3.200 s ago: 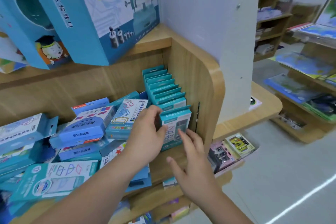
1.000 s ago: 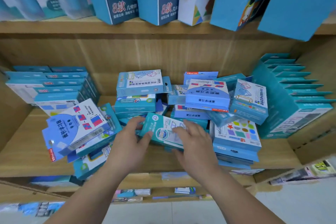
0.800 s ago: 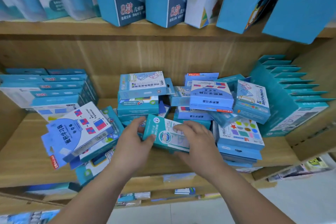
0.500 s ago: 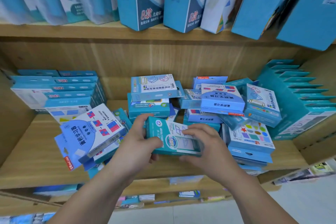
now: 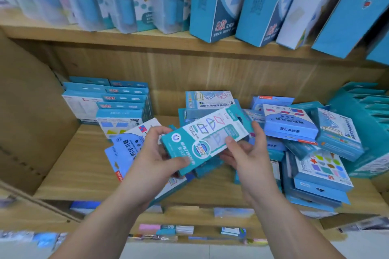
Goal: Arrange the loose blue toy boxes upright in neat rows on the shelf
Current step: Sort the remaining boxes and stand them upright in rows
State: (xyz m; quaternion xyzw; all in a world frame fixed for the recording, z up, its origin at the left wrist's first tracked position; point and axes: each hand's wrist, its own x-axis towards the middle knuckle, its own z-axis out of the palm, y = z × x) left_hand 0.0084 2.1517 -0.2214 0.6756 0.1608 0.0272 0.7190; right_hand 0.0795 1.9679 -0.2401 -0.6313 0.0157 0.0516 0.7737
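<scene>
Both hands hold one teal toy box (image 5: 207, 137) tilted in the air above the wooden shelf (image 5: 84, 166). My left hand (image 5: 155, 160) grips its lower left end, thumb on the front. My right hand (image 5: 246, 153) holds its right side, thumb on the clear window. Behind and to the right lies a loose heap of blue boxes (image 5: 294, 126), flat and crooked. An upright teal row (image 5: 366, 111) stands at the far right. Upright blue rows (image 5: 109, 99) stand at the back left.
Tall blue boxes (image 5: 212, 2) lean on the shelf above. A tilted blue box (image 5: 126, 147) lies left of my left hand. A cardboard side panel (image 5: 27, 111) closes the shelf on the left. Small packets (image 5: 168, 229) lie on the lower shelf.
Both hands lifted the teal box off the heap and tilted its right end upward. The camera moved closer and slightly left.
</scene>
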